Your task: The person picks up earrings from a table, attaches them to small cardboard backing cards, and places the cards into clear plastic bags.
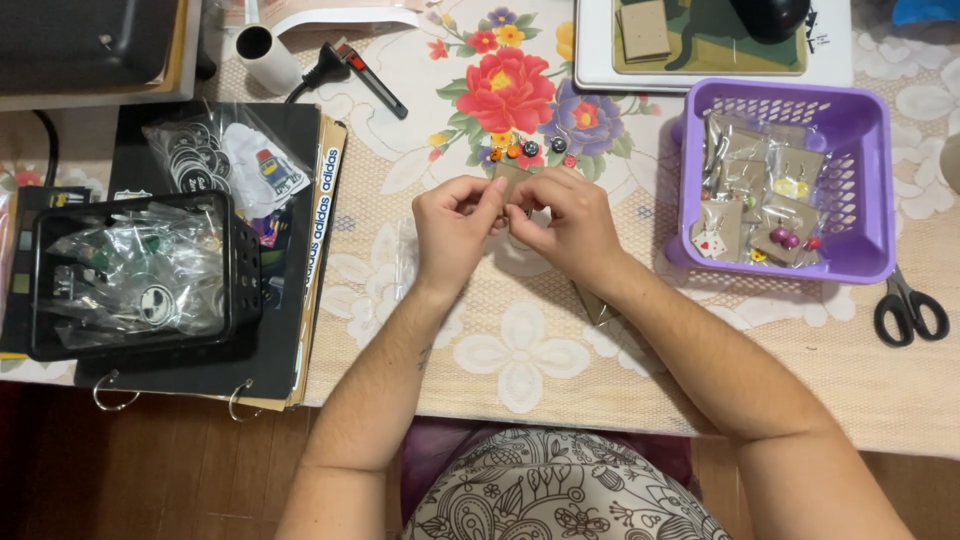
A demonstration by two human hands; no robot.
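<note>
A small brown card (513, 176) is pinched between the left hand (455, 228) and right hand (567, 222), near a purple basket (868, 150).

The small brown card (513, 178) is mostly covered by the fingers of the left hand (455, 230) and right hand (570, 225), so what sits on it cannot be made out. The black crate's (240, 270) bagged contents blur together, and the tray (700, 45) is cut off by the top edge.
</note>
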